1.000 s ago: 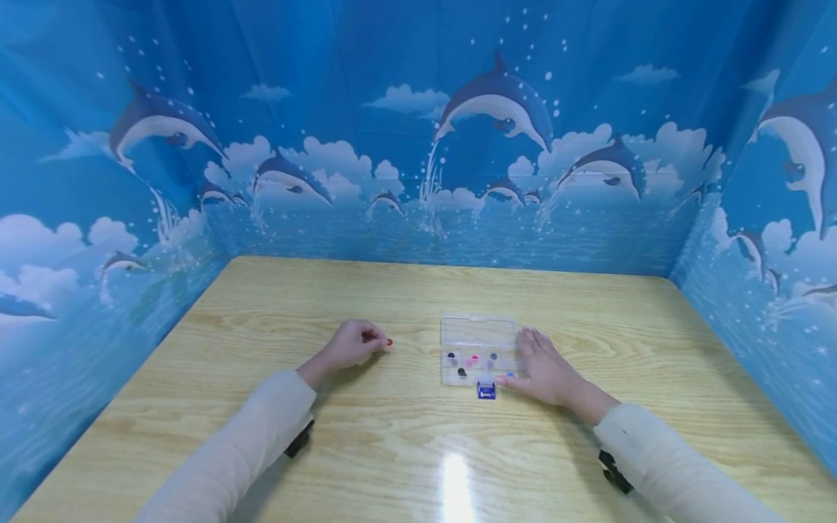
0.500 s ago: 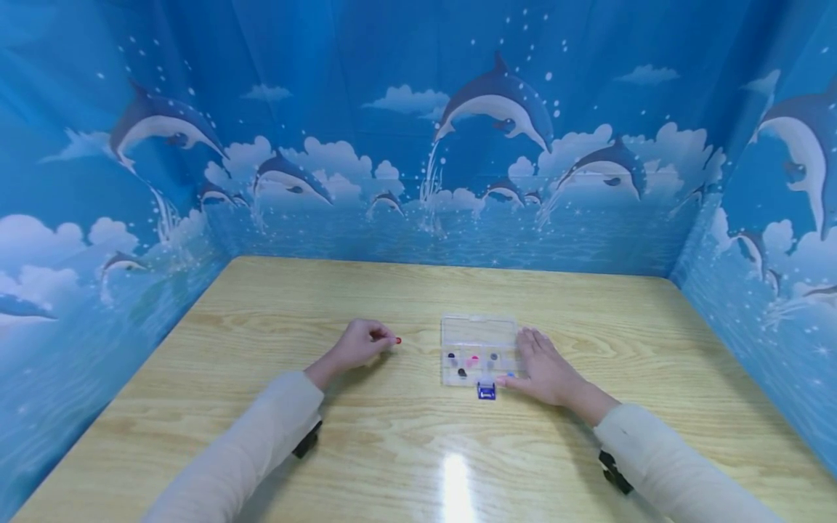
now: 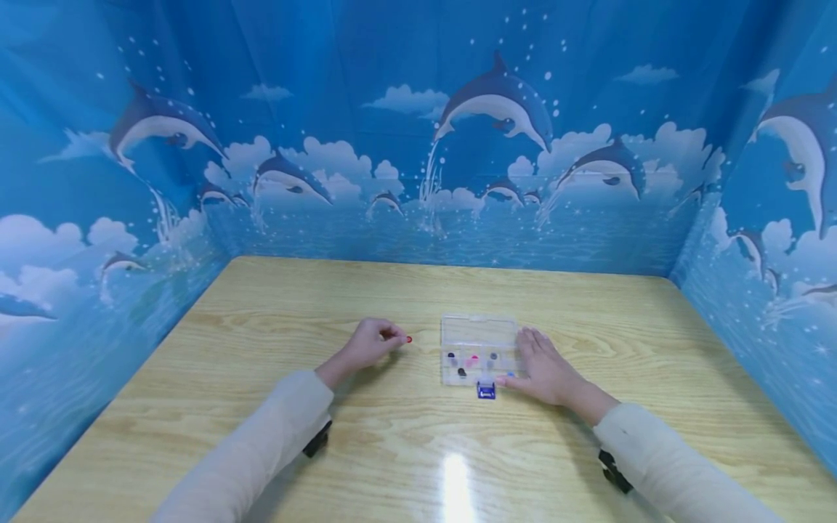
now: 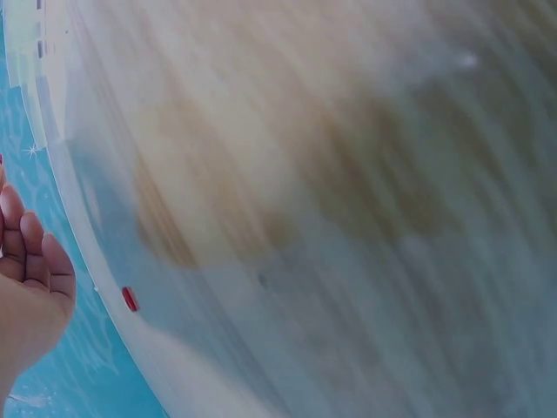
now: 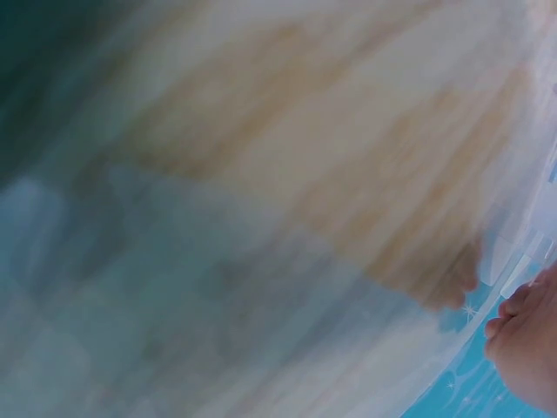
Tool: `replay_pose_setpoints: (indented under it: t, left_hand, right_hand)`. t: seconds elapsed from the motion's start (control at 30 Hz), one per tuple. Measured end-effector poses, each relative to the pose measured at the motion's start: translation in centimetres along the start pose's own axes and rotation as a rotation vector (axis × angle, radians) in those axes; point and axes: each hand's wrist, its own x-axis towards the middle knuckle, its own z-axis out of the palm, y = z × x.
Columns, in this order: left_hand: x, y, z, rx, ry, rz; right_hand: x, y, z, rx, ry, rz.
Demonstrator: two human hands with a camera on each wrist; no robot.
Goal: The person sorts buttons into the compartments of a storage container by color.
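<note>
In the head view my left hand (image 3: 371, 343) pinches a small round red piece (image 3: 409, 339), perhaps a bead, between thumb and fingertips, left of the box. A clear plastic divided box (image 3: 447, 378) lies on the table with its lid (image 3: 480, 328) swung back. Inside are small round pieces: a black one (image 3: 462, 373), a pink one (image 3: 474, 359), a grey one (image 3: 493, 357) and others. A blue latch (image 3: 486, 391) sticks out at the front. My right hand (image 3: 551, 372), fingers straight, rests against the box's right side; it hides part of that end.
The wooden table (image 3: 392, 443) spreads around the box, with dolphin-printed curtains (image 3: 366, 167) behind and at both sides. In the left wrist view a small red object (image 4: 130, 299) appears near the table's edge, beyond the hand. Both wrist views are mostly blurred tabletop.
My left hand has slid to the right, bringing the red piece closer to the box. The right hand and the box have stayed put.
</note>
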Motion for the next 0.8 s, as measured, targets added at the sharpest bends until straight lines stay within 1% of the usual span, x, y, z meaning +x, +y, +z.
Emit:
replay_pose_setpoints:
  t: [0.1, 0.4, 0.63, 0.8]
  left_hand:
    - [0.1, 0.3, 0.3, 0.005, 0.003, 0.006]
    - [0.2, 1.5, 1.0, -0.007, 0.000, -0.038]
    - [0.4, 1.9, 1.6, -0.021, -0.029, -0.007]
    - [0.6, 2.4, 2.0, -0.020, -0.039, -0.013]
  right_hand:
    - [0.0, 0.0, -0.1, 0.003, -0.002, 0.001]
    - [0.1, 0.1, 0.1, 0.001, 0.001, 0.005]
    - [0.1, 0.1, 0.1, -0.001, 0.003, 0.000]
    - [0.1, 0.1, 0.0, -0.008, 0.000, 0.000]
